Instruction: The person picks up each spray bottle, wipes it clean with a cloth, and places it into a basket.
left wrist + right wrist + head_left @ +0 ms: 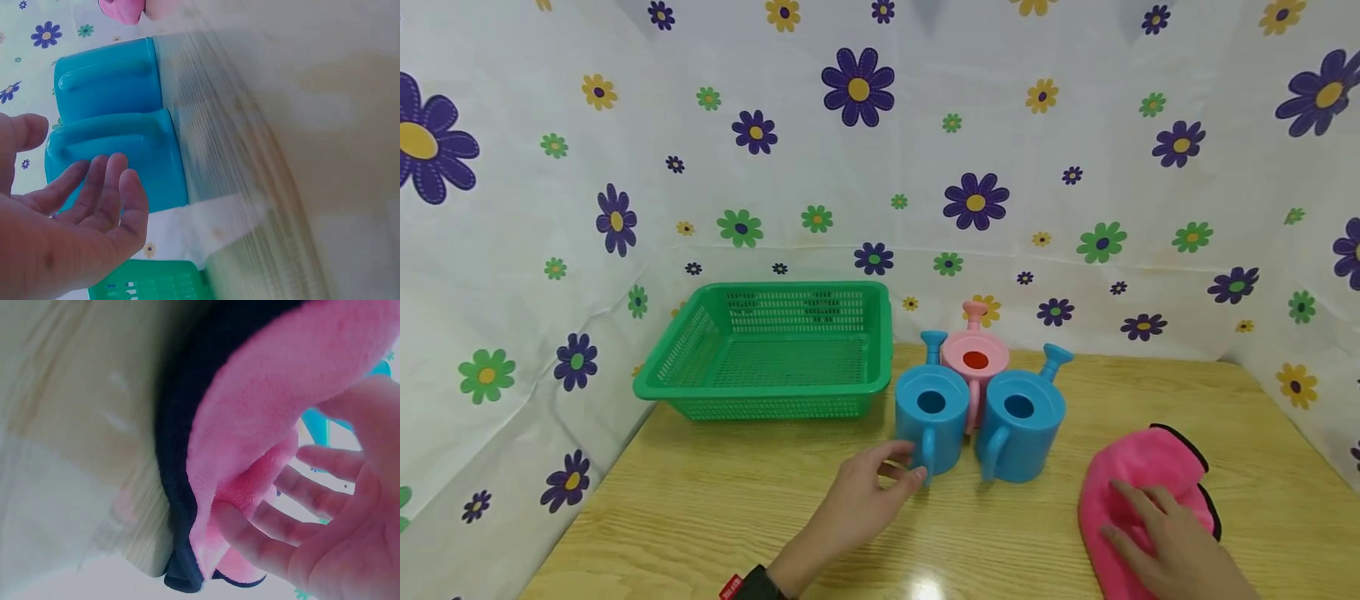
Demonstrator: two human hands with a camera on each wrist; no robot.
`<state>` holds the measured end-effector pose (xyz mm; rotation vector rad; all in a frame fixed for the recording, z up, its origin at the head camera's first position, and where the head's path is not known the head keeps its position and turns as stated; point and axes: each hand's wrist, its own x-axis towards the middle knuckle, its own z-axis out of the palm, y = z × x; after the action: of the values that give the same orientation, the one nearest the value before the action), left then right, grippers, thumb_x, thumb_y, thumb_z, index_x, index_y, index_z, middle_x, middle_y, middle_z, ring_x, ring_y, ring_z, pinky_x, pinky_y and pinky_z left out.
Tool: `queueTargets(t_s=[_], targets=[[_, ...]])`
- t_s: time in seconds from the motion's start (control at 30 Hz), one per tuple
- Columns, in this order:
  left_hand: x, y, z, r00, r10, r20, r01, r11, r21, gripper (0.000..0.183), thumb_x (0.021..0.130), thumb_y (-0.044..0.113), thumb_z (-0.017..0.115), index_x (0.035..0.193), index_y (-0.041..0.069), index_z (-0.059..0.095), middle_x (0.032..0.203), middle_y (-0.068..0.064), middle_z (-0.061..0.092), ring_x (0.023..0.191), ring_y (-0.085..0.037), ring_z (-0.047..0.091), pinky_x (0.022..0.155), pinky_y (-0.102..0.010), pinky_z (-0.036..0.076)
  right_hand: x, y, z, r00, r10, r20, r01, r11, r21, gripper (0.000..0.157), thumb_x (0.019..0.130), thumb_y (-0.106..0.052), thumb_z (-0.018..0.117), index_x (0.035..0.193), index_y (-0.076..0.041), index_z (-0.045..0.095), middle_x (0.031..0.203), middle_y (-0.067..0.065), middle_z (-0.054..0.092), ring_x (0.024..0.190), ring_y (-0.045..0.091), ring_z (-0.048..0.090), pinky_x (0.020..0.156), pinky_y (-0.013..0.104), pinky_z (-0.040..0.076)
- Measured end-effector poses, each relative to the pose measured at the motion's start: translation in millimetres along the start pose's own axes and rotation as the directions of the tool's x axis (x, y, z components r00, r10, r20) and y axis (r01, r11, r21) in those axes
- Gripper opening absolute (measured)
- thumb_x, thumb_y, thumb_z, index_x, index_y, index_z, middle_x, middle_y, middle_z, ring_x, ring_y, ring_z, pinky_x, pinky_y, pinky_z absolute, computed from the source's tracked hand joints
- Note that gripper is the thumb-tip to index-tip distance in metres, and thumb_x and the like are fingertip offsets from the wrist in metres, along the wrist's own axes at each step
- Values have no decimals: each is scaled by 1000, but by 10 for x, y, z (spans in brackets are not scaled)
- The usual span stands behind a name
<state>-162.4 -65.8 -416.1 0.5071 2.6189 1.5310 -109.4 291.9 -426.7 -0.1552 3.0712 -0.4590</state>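
Note:
Two blue toy watering cans and a pink one (991, 350) stand close together near the back of the table. My left hand (867, 502) reaches to the handle of the left blue watering can (951, 437). Thumb and fingers are spread about that handle, and in the left wrist view a gap separates the thumb from it. The right blue watering can (1033, 442) stands just beside. On the right, a folded pink plush cloth (1138, 458) with black edging lies on the table. My right hand (1183, 542) rests on it, fingers loosely spread and touching the plush.
A green plastic basket (775, 390) with lattice sides stands at the back left, beside the watering cans. The wooden table (737, 492) lies beneath everything. A white flowered curtain (700, 183) encloses the back and both sides.

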Motion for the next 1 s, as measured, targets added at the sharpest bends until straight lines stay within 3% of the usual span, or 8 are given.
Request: queueTargets(t_s=[0.2, 0.33, 0.47, 0.57, 0.67, 0.73, 0.87, 1.0], targets=[[59, -9, 75, 998, -20, 60, 19, 1000, 14, 42, 93, 34, 63, 127, 9, 61, 115, -12, 64, 98, -23, 61, 81, -48, 55, 2, -2, 20, 998, -57, -39, 58, 998, 4, 54, 82, -17, 74, 123, 13, 57, 79, 7, 54, 68, 17, 44, 58, 34, 44], [55, 7, 84, 997, -14, 76, 11, 999, 33, 38, 93, 35, 63, 120, 9, 64, 112, -12, 64, 99, -25, 61, 82, -51, 54, -22, -68, 11, 979, -108, -174, 108, 994, -12, 26, 78, -10, 76, 101, 1, 71, 70, 2, 46, 63, 16, 39, 54, 31, 38], [-5, -12, 27, 998, -12, 62, 9, 999, 40, 30, 93, 35, 62, 109, 11, 65, 109, -10, 67, 102, -26, 61, 84, -56, 52, -56, -183, -53, 950, -48, -307, 48, 999, -9, 17, 80, -16, 75, 90, -6, 66, 90, 18, 50, 83, 37, 45, 62, 48, 46], [-101, -57, -70, 999, -16, 48, 14, 999, 45, 26, 95, 35, 59, 105, 12, 64, 105, -9, 68, 101, -24, 60, 82, -54, 52, -68, -236, -93, 928, 10, -373, 6, 999, 39, 24, 86, -19, 70, 96, -1, 56, 109, 30, 46, 98, 51, 40, 74, 68, 33], [-198, -94, -184, 999, -28, 19, 27, 999, 32, 26, 98, 35, 54, 107, 12, 62, 104, -8, 68, 100, -22, 60, 81, -52, 51, -71, -252, -126, 904, 27, -427, 18, 995, 101, 27, 90, -18, 67, 93, 1, 49, 91, 22, 53, 83, 41, 50, 74, 69, 24], [-249, -105, -251, 999, -32, -19, 32, 999, 8, 25, 100, 33, 51, 106, 11, 61, 101, -7, 69, 97, -20, 60, 80, -50, 52, -68, -265, -156, 907, 50, -419, 15, 989, 150, 30, 91, -20, 67, 91, 1, 46, 72, 13, 53, 67, 31, 53, 76, 64, 26], [-318, -86, -340, 991, -86, -99, 75, 991, -108, 22, 103, 25, 46, 102, 8, 60, 98, -8, 68, 95, -19, 62, 83, -48, 54, -35, -312, -226, 951, 239, -194, -170, 933, 316, 56, 92, -49, 59, 101, 3, 40, 69, 10, 51, 60, 21, 52, 60, 36, 47], [-357, -48, -372, 975, -139, -170, 92, 961, -260, 20, 103, 15, 44, 95, 2, 57, 88, -10, 63, 86, -21, 61, 80, -44, 52, 28, -292, -272, 910, 413, 41, -396, 834, 385, 85, 85, -70, 49, 117, 6, 31, 87, 19, 55, 68, 23, 55, 51, 30, 50]])
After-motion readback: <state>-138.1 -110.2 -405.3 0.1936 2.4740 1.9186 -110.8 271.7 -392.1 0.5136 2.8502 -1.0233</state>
